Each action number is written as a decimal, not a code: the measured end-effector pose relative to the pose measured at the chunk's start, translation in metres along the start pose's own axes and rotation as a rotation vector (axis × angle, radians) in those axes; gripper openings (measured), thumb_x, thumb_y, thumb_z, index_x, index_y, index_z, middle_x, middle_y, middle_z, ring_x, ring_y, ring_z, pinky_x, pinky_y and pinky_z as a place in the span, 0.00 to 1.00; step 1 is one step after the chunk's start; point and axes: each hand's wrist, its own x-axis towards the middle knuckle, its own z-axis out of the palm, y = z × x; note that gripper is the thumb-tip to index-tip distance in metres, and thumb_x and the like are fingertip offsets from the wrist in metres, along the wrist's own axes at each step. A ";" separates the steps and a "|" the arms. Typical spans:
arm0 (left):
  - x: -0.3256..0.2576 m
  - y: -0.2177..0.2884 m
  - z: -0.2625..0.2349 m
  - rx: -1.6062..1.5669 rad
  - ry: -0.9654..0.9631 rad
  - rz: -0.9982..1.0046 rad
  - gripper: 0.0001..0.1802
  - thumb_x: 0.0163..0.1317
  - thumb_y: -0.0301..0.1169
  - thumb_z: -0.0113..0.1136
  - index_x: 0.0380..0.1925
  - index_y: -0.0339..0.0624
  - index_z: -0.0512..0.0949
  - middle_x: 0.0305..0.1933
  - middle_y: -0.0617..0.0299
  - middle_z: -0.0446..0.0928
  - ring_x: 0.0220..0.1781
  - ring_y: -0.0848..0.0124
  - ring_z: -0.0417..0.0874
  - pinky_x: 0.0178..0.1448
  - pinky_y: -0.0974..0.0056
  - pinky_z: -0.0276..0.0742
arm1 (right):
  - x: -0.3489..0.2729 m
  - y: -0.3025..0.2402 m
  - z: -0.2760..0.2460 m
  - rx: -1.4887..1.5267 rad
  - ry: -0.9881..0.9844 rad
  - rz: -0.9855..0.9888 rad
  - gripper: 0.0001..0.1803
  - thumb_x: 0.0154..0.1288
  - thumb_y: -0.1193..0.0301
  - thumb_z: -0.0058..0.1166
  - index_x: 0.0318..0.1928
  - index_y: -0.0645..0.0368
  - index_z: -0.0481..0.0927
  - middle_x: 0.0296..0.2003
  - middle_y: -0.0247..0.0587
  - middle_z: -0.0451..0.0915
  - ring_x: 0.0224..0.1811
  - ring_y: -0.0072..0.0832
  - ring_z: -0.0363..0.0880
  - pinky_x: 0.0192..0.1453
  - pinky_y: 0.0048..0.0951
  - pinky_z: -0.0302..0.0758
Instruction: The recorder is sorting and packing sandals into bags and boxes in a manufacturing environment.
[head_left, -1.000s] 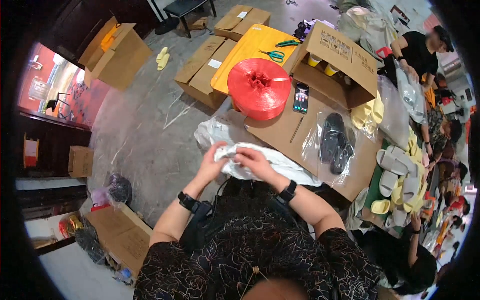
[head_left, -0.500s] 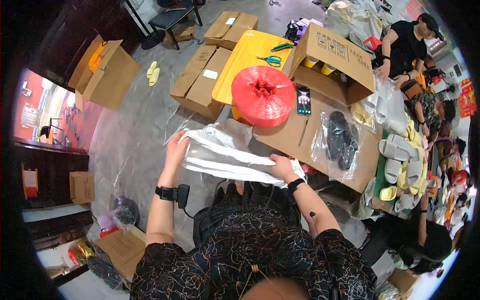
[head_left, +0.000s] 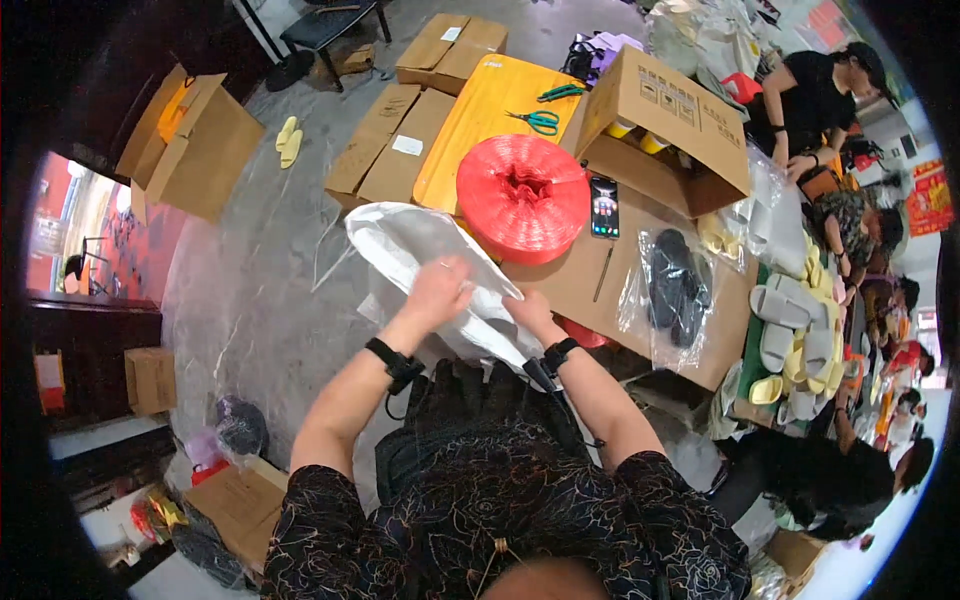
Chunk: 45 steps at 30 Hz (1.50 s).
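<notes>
White plastic sack point(head_left: 382, 256) is seemingly being opened; edge being pinched by right hand point(head_left: 533, 310); left hand point(head_left: 440, 292) grip unclear; wider spreading likely being required.

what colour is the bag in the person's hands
The bag is mostly white, best seen in the head view.

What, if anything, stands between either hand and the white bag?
Nothing visible: the right hand holds the edge of the white bag, and the left hand is at its open mouth. The red roll lies beyond the bag.
</notes>
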 end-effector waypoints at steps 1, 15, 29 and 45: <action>0.000 0.002 0.022 -0.026 -0.253 -0.035 0.24 0.50 0.36 0.65 0.47 0.41 0.73 0.46 0.48 0.75 0.51 0.49 0.75 0.55 0.50 0.71 | 0.009 0.006 0.001 -0.005 -0.003 0.000 0.22 0.50 0.57 0.56 0.39 0.61 0.83 0.34 0.59 0.81 0.40 0.51 0.80 0.48 0.44 0.75; 0.011 -0.075 0.155 -0.129 0.224 -0.855 0.41 0.49 0.39 0.68 0.61 0.33 0.62 0.66 0.37 0.59 0.56 0.45 0.73 0.57 0.53 0.71 | 0.070 0.030 -0.022 -0.121 -0.186 0.084 0.24 0.51 0.53 0.61 0.42 0.59 0.84 0.31 0.50 0.83 0.35 0.38 0.83 0.45 0.37 0.75; 0.067 -0.116 0.117 -0.345 -0.161 -0.621 0.16 0.48 0.41 0.62 0.36 0.47 0.82 0.38 0.51 0.80 0.42 0.52 0.80 0.45 0.52 0.76 | 0.074 0.040 -0.024 1.153 -0.248 0.254 0.21 0.60 0.67 0.58 0.53 0.59 0.74 0.43 0.37 0.80 0.43 0.28 0.78 0.51 0.31 0.72; 0.087 -0.112 0.117 -0.087 -0.333 -0.696 0.16 0.44 0.43 0.64 0.26 0.42 0.83 0.29 0.48 0.81 0.35 0.51 0.82 0.41 0.51 0.78 | 0.066 -0.010 -0.018 1.625 -0.074 0.184 0.32 0.62 0.53 0.57 0.59 0.59 0.66 0.57 0.41 0.70 0.60 0.36 0.67 0.67 0.43 0.63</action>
